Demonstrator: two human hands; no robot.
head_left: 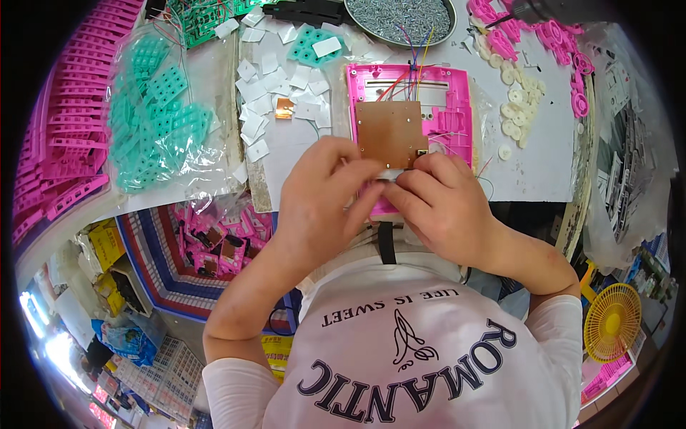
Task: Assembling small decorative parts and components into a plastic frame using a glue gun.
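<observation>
A pink plastic housing (446, 79) lies on the worktable in front of me, its inside facing up. A brown circuit board (389, 132) rests in it, with thin red, blue, purple and yellow wires (414, 61) running up past the far edge. My left hand (321, 189) is at the board's near-left corner, thumb and fingers bent together. Opposite it, my right hand (446, 200) has its fingers closed at the near edge. Between the fingertips something small and whitish shows, too covered to name. Both hands hide the housing's near end.
White square pieces (268, 93) are scattered left of the housing, beside a bag of teal rubber keypads (153, 114). A round tray of screws (400, 21) stands at the back. Cream round parts (522, 107) and pink parts (550, 43) lie right. Below left sits a striped bin (161, 264).
</observation>
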